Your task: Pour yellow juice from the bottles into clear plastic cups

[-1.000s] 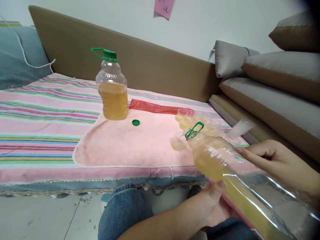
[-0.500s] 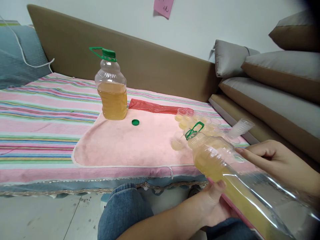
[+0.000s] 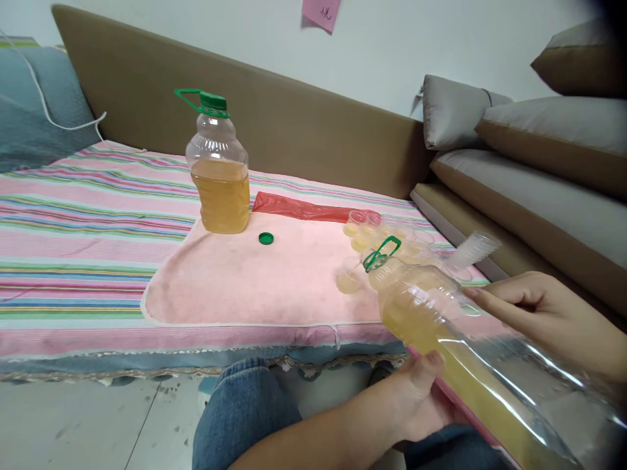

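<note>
A large clear plastic bottle [image 3: 470,365] of yellow liquid lies tilted across my lap side, its uncapped neck with a green loop pointing left. My left hand [image 3: 421,398] supports it from below, thumb along its side. On its far side, my right hand [image 3: 543,310] is closed against the bottle, some fingers hidden. The mouth is close beside a clear plastic cup [image 3: 347,281] holding yellow liquid; whether they touch I cannot tell. Behind the neck stand several similar cups [image 3: 360,243], partly hidden. A stack of clear cups [image 3: 474,250] leans to the right.
A second bottle [image 3: 223,196], capped green and partly filled, stands on the pink cloth [image 3: 220,294]. Nearby lie a green cap [image 3: 266,238] and a red plastic bag [image 3: 298,207]. Cushions [image 3: 543,189] are piled right. A brown backboard [image 3: 274,117] runs behind the striped sheet [image 3: 73,261].
Almost nothing differs. The view has shifted very slightly; both hands and the tilted bottle keep nearly the same position.
</note>
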